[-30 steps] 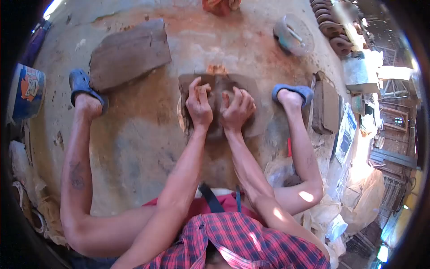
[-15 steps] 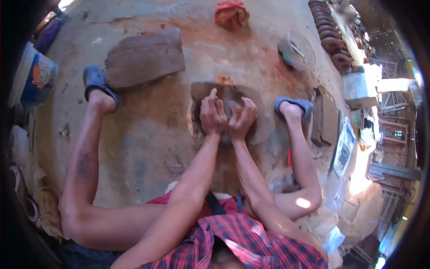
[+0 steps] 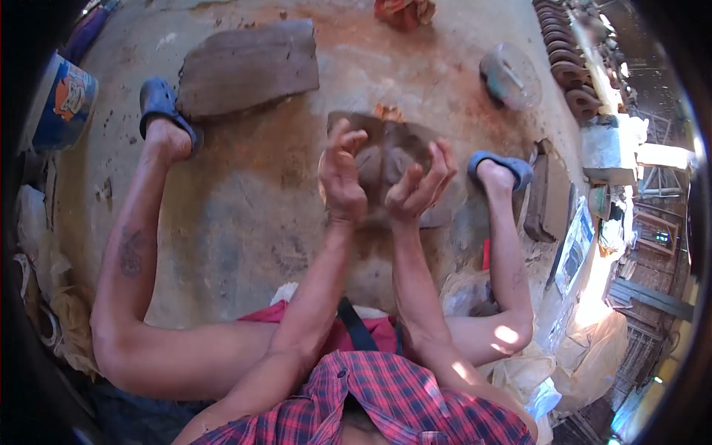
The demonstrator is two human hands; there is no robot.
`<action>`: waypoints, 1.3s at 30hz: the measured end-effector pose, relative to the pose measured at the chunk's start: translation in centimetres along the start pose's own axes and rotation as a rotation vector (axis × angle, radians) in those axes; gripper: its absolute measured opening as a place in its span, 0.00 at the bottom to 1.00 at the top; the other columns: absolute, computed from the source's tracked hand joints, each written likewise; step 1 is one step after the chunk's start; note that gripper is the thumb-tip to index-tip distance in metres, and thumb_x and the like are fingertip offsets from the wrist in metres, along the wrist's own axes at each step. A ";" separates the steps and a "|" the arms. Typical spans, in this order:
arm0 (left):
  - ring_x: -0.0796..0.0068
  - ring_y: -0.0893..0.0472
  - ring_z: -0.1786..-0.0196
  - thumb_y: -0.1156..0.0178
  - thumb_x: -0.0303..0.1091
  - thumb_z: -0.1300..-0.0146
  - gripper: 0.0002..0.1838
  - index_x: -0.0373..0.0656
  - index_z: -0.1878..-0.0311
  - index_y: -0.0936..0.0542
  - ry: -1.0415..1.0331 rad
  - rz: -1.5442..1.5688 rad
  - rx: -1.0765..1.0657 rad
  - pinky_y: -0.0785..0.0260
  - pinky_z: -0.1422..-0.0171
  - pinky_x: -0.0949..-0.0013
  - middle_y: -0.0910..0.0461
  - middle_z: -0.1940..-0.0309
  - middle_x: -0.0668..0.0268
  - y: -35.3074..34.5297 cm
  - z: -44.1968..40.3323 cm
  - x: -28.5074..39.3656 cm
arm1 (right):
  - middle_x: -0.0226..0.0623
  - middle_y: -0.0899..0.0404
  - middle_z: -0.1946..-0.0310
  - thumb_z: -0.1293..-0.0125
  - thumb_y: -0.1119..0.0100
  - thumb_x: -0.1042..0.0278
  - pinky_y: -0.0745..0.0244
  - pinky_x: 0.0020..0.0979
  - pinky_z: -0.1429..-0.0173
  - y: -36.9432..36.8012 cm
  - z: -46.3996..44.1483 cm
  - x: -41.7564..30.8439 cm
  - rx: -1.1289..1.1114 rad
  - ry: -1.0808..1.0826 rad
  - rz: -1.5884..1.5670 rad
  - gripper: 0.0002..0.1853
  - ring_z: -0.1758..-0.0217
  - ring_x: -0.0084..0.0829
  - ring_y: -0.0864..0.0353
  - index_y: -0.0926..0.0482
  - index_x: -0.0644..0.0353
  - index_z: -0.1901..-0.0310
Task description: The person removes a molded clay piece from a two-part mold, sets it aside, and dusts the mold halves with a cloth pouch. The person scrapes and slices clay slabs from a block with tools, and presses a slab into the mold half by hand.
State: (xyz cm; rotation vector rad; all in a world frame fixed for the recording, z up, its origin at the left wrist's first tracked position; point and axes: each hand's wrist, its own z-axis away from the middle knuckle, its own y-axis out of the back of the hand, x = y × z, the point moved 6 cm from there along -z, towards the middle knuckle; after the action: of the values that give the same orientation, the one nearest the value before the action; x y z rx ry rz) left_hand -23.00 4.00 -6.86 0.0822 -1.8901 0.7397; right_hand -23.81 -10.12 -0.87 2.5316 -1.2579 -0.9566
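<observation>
A dark brown slab that looks like wet clay [image 3: 383,159] lies on the floor between my feet, with rounded marks and a line down its middle. My left hand [image 3: 345,178] is over its left side, fingers loosely curved and holding nothing. Over the right side is my right hand [image 3: 424,182], palm turned inward, fingers bent and apart, also without anything in it. Both hands seem a little above the slab; whether the heels touch it I cannot tell. A small orange-brown lump [image 3: 389,112] sits at the slab's far edge.
A larger brown slab [image 3: 248,68] lies far left, near my blue clog [image 3: 165,107]. A shallow round bowl [image 3: 512,76] holds a stick-like thing. Beyond is a red cloth-like bundle [image 3: 404,12]. At right stand a brown block [image 3: 547,193] and several stacked curved clay pieces [image 3: 561,52]; a bucket [image 3: 65,104] is at left.
My hands have come up off the slab and moved apart, showing more of its middle. The whole view has shifted slightly, so floor things appear higher and further right.
</observation>
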 end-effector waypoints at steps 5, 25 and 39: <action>0.68 0.20 0.34 0.57 0.44 0.12 0.26 0.40 0.21 0.35 0.166 -0.137 0.222 0.29 0.26 0.60 0.17 0.41 0.58 7.4 -6.3 1.6 | 0.43 0.20 0.38 0.24 0.36 0.60 0.34 0.53 0.29 -7.6 4.6 -0.8 -0.400 0.259 0.234 0.17 0.33 0.49 0.23 0.19 0.54 0.38; 0.70 0.27 0.24 0.55 0.34 0.13 0.23 0.38 0.22 0.28 0.511 -0.152 -0.064 0.37 0.19 0.65 0.24 0.27 0.60 8.3 1.2 -8.8 | 0.46 0.52 0.12 0.14 0.60 0.43 0.60 0.47 0.10 -11.4 -8.2 4.7 -0.221 -0.250 -0.807 0.39 0.09 0.45 0.56 0.50 0.63 0.14; 0.69 0.24 0.27 0.51 0.29 0.16 0.22 0.36 0.24 0.27 0.480 -0.254 -0.023 0.35 0.20 0.65 0.22 0.29 0.58 7.6 -0.2 -6.6 | 0.46 0.56 0.11 0.17 0.55 0.36 0.64 0.50 0.10 -17.9 -3.4 8.2 -0.409 -0.111 -0.604 0.46 0.08 0.44 0.60 0.54 0.62 0.13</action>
State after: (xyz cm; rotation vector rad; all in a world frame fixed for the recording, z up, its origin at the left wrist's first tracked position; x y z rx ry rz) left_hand -22.83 8.39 -15.86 0.1168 -1.3982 0.5083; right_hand -6.33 -5.46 -9.30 2.5630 -0.2402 -1.3149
